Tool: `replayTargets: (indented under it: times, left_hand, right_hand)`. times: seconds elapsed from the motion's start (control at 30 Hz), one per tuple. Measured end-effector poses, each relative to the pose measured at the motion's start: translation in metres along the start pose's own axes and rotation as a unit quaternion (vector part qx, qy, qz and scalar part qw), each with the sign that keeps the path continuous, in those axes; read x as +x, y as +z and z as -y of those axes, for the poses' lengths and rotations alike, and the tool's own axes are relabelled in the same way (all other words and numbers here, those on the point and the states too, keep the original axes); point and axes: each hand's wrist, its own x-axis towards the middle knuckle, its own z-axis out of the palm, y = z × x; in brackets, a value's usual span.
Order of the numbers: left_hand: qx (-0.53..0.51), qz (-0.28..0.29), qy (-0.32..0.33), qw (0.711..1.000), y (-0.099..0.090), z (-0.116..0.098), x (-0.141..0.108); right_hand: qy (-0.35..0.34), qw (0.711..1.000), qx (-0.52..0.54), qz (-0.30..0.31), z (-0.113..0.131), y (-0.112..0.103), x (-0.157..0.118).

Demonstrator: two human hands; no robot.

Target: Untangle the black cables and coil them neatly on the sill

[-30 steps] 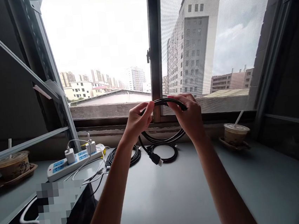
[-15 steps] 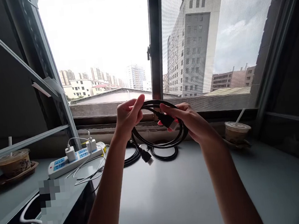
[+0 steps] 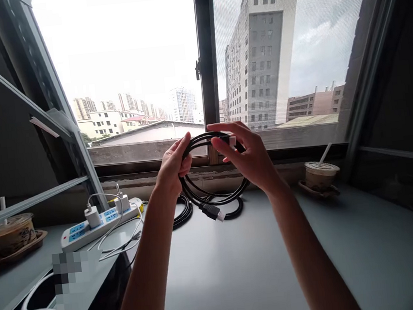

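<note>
A black cable (image 3: 228,197), wound in a loose coil, is up in front of the window above the desk. My left hand (image 3: 176,163) is closed round the coil's left side, thumb on top. At the coil's upper right is my right hand (image 3: 244,151), its thumb and forefinger apart around the cable and one plug (image 3: 232,141); whether it grips them is unclear. The cable's other plug (image 3: 212,212), black with a light metal tip, hangs below the coil. Behind it on the desk lie two more black coiled cables (image 3: 183,212) (image 3: 238,209), partly hidden.
On the left are a white power strip (image 3: 103,223) with chargers and white cables, a dark flat device (image 3: 103,301) and a drink cup (image 3: 11,232). Another cup (image 3: 320,175) stands at the right on the grey desk (image 3: 225,275). A metal frame rises at the left.
My right hand has moved up the coil and its fingers have spread. The hanging plug has swung right, and the upper plug is now higher. The view has shifted slightly.
</note>
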Motion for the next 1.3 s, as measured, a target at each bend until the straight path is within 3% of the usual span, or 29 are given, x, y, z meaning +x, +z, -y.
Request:
replayTargets:
  times: [0.17,0.4,0.6,0.67,0.77,0.87,1.07,1.2,1.3]
  left_hand:
    - [-0.059,0.061,-0.054,0.995,0.002,-0.006,0.0]
    - [-0.123,0.074,-0.094,0.985,0.016,0.0,0.002]
    - [0.048,0.005,-0.041,0.998,0.029,0.02,0.006]
    - [0.121,-0.007,-0.039,0.992,0.03,0.026,0.006]
    - [0.253,0.021,-0.045,0.966,0.028,0.039,0.009]
    - [0.334,0.042,-0.089,0.938,0.022,0.059,0.016]
    - [0.347,0.062,-0.19,0.916,0.003,0.107,0.034]
    - [0.369,0.042,-0.227,0.9,-0.01,0.133,0.041]
    - [0.395,0.002,-0.224,0.891,-0.017,0.15,0.043]
  right_hand:
    - [-0.052,0.993,-0.101,-0.027,-0.012,0.002,-0.001]
    - [-0.005,0.98,-0.185,-0.077,-0.044,-0.001,0.003]
    - [0.1,0.966,-0.2,-0.127,-0.075,0.007,-0.002]
    - [0.118,0.958,-0.213,-0.151,-0.08,0.007,-0.004]
    - [0.16,0.946,-0.218,-0.181,-0.087,0.004,-0.005]
    - [0.221,0.941,-0.207,-0.151,-0.102,0.002,-0.01]
    - [0.334,0.924,-0.184,-0.025,-0.142,0.009,-0.029]
    - [0.423,0.887,-0.162,0.09,-0.163,0.015,-0.047]
    - [0.463,0.857,-0.181,0.137,-0.173,0.018,-0.058]
